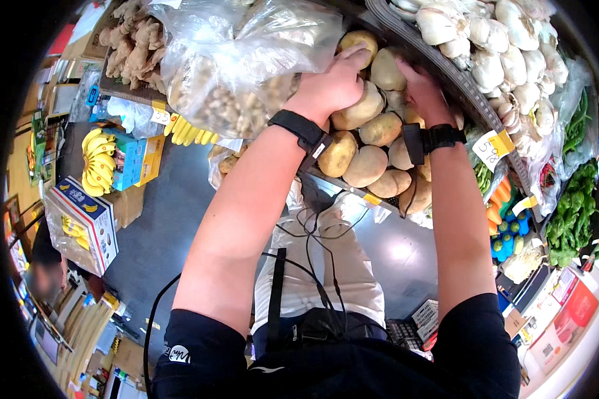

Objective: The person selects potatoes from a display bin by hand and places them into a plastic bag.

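Note:
Potatoes (365,166) fill a dark plastic crate (339,186) before me, at the top centre of the head view. Over the far end of the pile, the fingers of my left hand (335,84) lie against a yellowish potato (358,42); its thumb side and any grip are hidden. Close to the crate's right side, my right hand (425,94) reaches among the potatoes. Its fingertip is beside a large pale potato (387,70), and its other fingers are out of sight. Both wrists carry black straps with small boxes.
Left of the crate bulges a clear plastic bag (239,95) of small pale produce, with ginger (135,47) beyond. Garlic (509,55) fills a bin on the right, behind a dark rim (459,80). Bananas (99,162) stand on boxes at left. Black cables (312,249) hang before my legs.

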